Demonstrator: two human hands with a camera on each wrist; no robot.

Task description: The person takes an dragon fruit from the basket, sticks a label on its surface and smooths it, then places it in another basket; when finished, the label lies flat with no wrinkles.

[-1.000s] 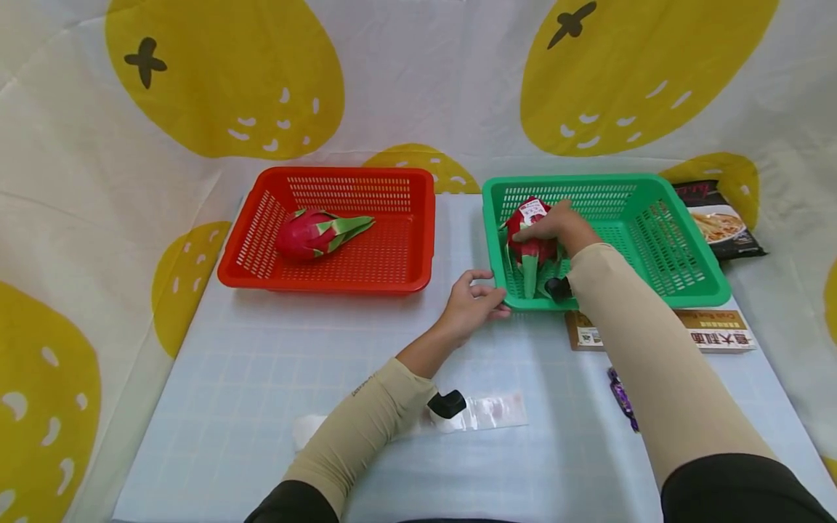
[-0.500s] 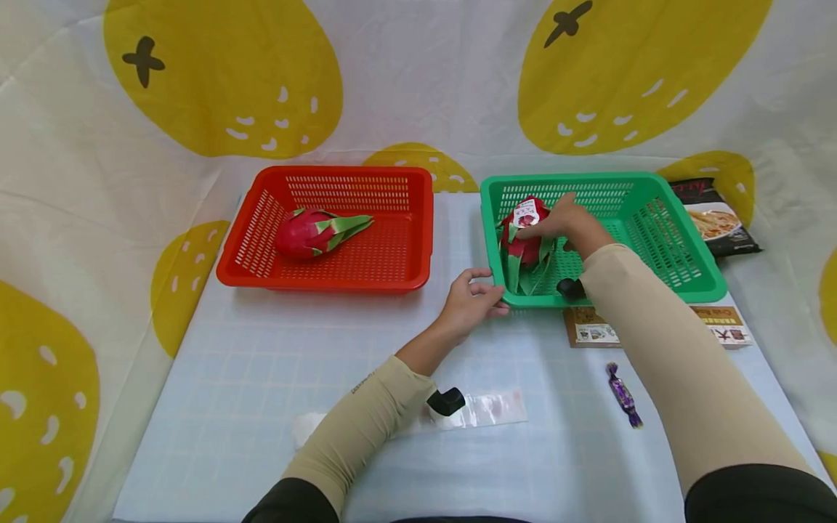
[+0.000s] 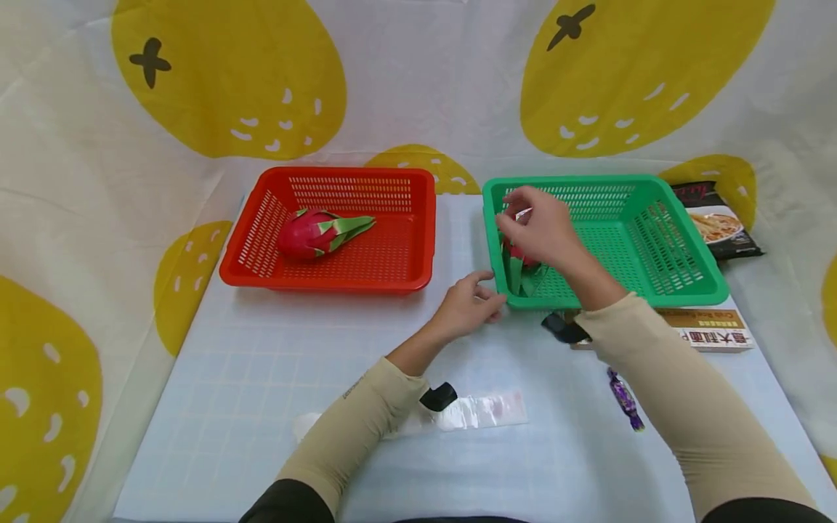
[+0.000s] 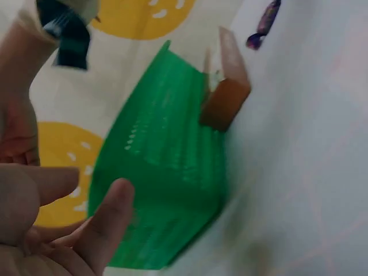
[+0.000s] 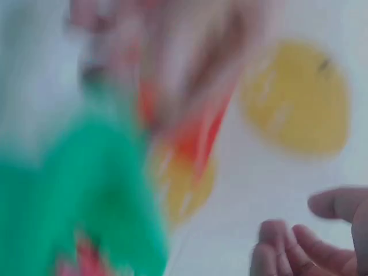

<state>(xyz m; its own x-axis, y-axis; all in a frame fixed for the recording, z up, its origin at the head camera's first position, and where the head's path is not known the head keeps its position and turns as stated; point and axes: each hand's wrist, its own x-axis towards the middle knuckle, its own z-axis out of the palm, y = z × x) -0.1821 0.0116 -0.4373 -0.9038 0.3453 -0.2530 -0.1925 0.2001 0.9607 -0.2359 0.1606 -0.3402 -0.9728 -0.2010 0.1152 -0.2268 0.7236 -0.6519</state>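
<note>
Hovering over the left end of the green basket (image 3: 654, 299), the right hand (image 3: 548, 234) holds nothing; its fingers are bent and the thumb stands apart from them, a moderate gap that the right wrist view also shows. Beneath it, inside the basket, sits the dragon fruit (image 3: 520, 257), red with green leaves pointing toward the person, its upper part mostly hidden by the hand. The left hand (image 3: 466, 309) is at the basket's near left corner, fingers loosely bent and thumb and forefinger spread, its grasp free of any object; whether a fingertip touches the rim I cannot tell. To the left, well apart from the green basket, stands the red basket (image 3: 333, 281), with a second dragon fruit (image 3: 312, 237) lying on its side in the left half, leaves toward the right. A black packet (image 3: 719, 225) with food pictured on it lies beside the green basket's right end. Just in front of the same basket is a brown and white box (image 3: 709, 331), partly covered by the right arm. Nearer the person, a purple candy (image 3: 625, 399) and a clear wrapper (image 3: 489, 411) lie on the pale worktop (image 3: 242, 378), the wrapper partly behind the left sleeve (image 3: 366, 418). Behind everything hangs a white cloth (image 3: 425, 80) printed with yellow shapes.
</note>
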